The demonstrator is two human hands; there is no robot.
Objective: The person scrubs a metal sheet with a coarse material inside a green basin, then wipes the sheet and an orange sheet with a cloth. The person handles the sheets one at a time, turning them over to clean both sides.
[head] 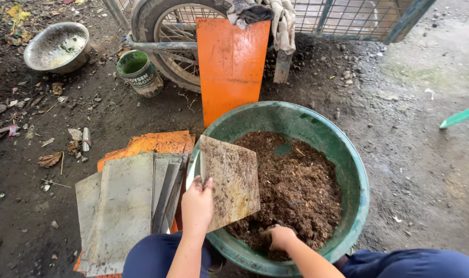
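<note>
My left hand (197, 203) grips the lower edge of a dirty grey metal sheet (230, 177) and holds it tilted over the near left rim of a large green basin (355, 170). The basin is filled with brown, crumbly soil-like material (298, 188). My right hand (280, 238) is closed and pushed into that material at the basin's near side, its fingers partly buried.
A stack of grey and orange sheets (124, 201) lies on the ground left of the basin. An orange board (230, 64) leans against a cart wheel (165, 31). A green can (138, 72) and a metal bowl (57, 47) sit at the back left.
</note>
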